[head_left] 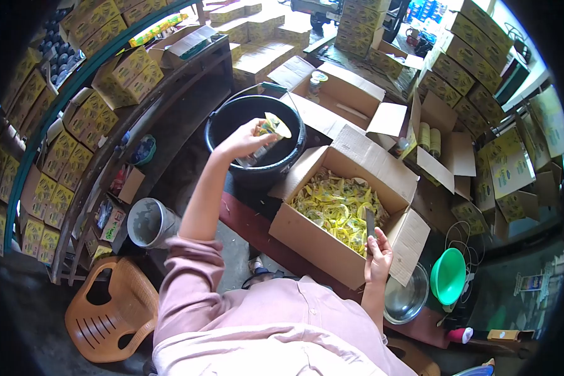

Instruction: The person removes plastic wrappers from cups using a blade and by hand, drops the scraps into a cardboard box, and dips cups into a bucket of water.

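Observation:
My left hand (pixel 247 139) is closed on a yellow-printed plastic packet (pixel 276 125) with a pale, rounded edge, over the open black bucket (pixel 216 143). Something clear and shiny shows just below that hand; I cannot make out whether it belongs to the packet. My right hand (pixel 378 258) grips a knife (pixel 370 223), its flat dark blade pointing up over the near right side of a cardboard box (pixel 316 241). Inside this box lies a heap of crumpled yellow and clear plastic packets (pixel 338 210).
Behind stands another open carton (pixel 348 84) with jars in one corner. A green bowl (pixel 449 276) and a metal bowl (pixel 408 297) sit at the right. An orange chair (pixel 116 301) and a grey bucket (pixel 149 222) are at the left, beside shelves of yellow cartons (pixel 59 156).

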A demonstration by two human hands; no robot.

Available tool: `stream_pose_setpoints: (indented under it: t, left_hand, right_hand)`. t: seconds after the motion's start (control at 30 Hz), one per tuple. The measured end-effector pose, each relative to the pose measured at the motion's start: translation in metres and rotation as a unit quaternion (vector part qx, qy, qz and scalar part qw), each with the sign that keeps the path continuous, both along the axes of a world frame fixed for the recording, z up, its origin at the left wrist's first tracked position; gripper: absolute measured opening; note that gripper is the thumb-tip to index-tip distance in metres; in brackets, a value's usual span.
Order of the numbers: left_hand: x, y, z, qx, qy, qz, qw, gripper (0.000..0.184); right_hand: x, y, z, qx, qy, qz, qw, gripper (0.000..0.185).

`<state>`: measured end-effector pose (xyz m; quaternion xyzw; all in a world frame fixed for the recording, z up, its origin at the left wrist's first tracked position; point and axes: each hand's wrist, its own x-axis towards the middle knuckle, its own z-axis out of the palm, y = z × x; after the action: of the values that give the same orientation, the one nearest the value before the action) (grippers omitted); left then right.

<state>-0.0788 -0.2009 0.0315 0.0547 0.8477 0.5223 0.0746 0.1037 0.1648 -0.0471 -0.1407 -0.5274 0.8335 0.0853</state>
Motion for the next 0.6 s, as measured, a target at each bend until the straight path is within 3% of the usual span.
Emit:
stream_pose_setpoints:
  t: [0.1,0.23,0.33,0.43,0.47,0.5,0.6]
  left_hand:
    - [0.038,0.036,0.001,0.246,-0.001,-0.072,0.966,0.04]
    - [0.065,0.081,-0.022,0.358,0.025,-0.058,0.932,0.045]
    - [0.076,0.1,-0.027,0.347,0.024,-0.04,0.937,0.052]
    - [0.083,0.121,-0.016,0.315,0.109,-0.047,0.942,0.059]
    - [0.08,0.126,-0.011,0.214,0.196,-0.035,0.956,0.067]
    - [0.08,0.13,-0.007,0.171,0.207,-0.017,0.963,0.067]
    - [0.079,0.138,0.003,0.062,0.246,0.023,0.967,0.065]
  right_hand:
    - [-0.007,0.012,-0.004,-0.125,-0.049,0.012,0.991,0.031]
    - [-0.031,0.017,0.015,-0.228,-0.069,0.079,0.968,0.026]
    - [-0.05,0.003,0.05,-0.144,-0.026,0.099,0.984,0.027]
    - [-0.072,-0.002,0.072,0.007,0.074,0.158,0.985,0.024]
    - [-0.077,-0.001,0.077,0.084,0.105,0.18,0.974,0.023]
    - [-0.081,-0.001,0.082,0.16,0.132,0.202,0.957,0.022]
    - [-0.092,-0.015,0.103,0.403,0.28,0.071,0.868,0.018]
